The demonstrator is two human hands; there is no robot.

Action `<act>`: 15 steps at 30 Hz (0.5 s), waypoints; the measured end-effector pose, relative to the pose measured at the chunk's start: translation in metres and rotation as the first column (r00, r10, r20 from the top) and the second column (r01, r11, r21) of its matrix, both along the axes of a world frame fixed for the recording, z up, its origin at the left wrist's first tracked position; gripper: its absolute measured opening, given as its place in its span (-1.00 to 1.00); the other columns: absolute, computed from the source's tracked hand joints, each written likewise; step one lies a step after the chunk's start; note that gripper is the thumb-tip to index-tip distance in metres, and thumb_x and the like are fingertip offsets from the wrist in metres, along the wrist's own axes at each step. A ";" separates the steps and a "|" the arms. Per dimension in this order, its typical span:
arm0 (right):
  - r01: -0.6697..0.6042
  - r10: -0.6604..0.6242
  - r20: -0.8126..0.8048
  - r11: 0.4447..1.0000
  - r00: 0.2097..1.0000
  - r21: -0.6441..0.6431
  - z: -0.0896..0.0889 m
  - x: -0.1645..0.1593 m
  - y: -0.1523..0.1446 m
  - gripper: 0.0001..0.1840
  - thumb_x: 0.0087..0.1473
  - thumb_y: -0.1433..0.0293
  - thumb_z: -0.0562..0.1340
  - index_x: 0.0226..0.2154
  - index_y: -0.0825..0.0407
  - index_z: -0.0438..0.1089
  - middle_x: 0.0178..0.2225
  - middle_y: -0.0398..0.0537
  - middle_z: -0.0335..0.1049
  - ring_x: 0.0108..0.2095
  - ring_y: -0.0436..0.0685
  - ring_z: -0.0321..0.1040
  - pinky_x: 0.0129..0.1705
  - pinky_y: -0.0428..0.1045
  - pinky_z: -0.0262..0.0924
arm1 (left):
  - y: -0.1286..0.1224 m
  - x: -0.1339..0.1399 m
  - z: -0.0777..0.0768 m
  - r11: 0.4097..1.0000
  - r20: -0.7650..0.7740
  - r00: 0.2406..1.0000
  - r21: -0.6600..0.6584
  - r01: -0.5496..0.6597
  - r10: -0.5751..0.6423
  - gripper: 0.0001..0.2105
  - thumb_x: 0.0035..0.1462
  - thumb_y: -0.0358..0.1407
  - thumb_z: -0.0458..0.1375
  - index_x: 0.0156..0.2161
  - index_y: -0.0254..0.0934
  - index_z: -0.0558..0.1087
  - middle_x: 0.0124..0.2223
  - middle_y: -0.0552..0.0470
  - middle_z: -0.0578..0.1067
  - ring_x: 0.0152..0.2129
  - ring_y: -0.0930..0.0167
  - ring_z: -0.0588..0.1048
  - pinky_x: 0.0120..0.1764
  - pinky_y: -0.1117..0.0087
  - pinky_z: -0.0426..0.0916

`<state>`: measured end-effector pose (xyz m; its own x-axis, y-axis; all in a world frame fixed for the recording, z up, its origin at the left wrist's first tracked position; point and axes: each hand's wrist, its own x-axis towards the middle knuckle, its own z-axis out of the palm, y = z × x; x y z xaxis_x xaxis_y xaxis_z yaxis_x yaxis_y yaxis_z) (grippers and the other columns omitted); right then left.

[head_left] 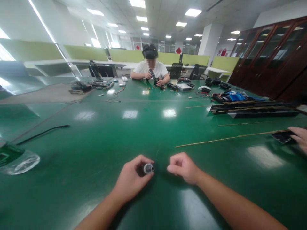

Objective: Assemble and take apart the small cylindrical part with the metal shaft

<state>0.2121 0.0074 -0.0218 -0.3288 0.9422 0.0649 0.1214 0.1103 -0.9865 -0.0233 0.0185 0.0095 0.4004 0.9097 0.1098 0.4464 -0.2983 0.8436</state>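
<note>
Between the thumb and forefinger of my left hand (134, 175) is a small round grey cylinder (148, 168), seen nearly end-on, with a dark opening at its right side. Its exact kind is too small to tell. My right hand (184, 167) is a short way to the right, apart from the cylinder. Its fingers are curled in and the thumb presses against them, so whatever may be inside is hidden. Both hands are just over the glossy green tabletop (134, 137).
A co-worker (151, 68) across the table handles a dark tool among small parts. Another person's hand (298, 137) is at the right edge, near thin brass-coloured rods (216, 140). Black channels (254, 110) lie behind. At left are a black cable (44, 133) and a clear container (21, 163).
</note>
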 end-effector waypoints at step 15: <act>-0.263 0.183 0.319 0.938 0.930 0.228 0.007 0.000 -0.021 -0.85 -0.04 0.38 0.34 -0.52 0.07 0.38 -0.67 -0.27 0.20 -0.64 -0.08 0.15 -0.54 -0.16 0.04 | 0.006 0.015 -0.003 0.981 0.201 0.978 -0.173 0.082 -0.046 -0.77 0.03 -0.35 0.23 -0.20 -0.26 0.31 0.02 -0.15 0.53 -0.04 0.29 0.52 0.07 0.14 0.38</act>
<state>0.2124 -0.0136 -0.0144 -0.5700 0.8040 0.1695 0.3380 0.4175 -0.8435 -0.0084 0.0249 0.0067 0.4454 0.8949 0.0287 0.2524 -0.1562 0.9549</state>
